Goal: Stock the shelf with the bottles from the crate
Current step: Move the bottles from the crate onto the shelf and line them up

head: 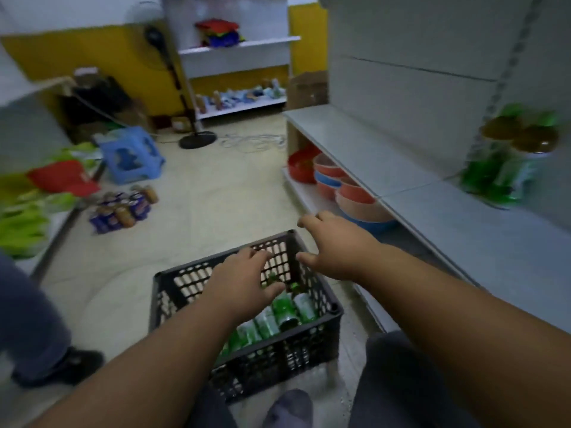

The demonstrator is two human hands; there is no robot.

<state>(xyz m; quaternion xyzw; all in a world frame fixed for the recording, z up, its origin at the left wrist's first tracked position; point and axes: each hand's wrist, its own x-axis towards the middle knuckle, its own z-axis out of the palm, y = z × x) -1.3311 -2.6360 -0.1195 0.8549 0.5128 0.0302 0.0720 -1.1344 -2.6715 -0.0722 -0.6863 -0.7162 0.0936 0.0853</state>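
A black plastic crate (312, 341) stands on the floor in front of me, with several green bottles (279, 316) lying inside it. My left hand (239, 282) reaches down into the crate with fingers spread, just above the bottles, holding nothing. Above the crate's right rim hovers my right hand (335, 245), open and empty. To the right runs the grey shelf (448, 223). Several green bottles (513, 156) with brown caps stand upright on it at the far right.
Stacked orange and blue bowls (349, 196) fill the lower shelf on the right. A pack of cans (123, 208) and a blue stool (133, 156) sit on the floor to the left. Another person's leg and shoe (40, 341) stand at the lower left. A fan stand (197, 139) is further back.
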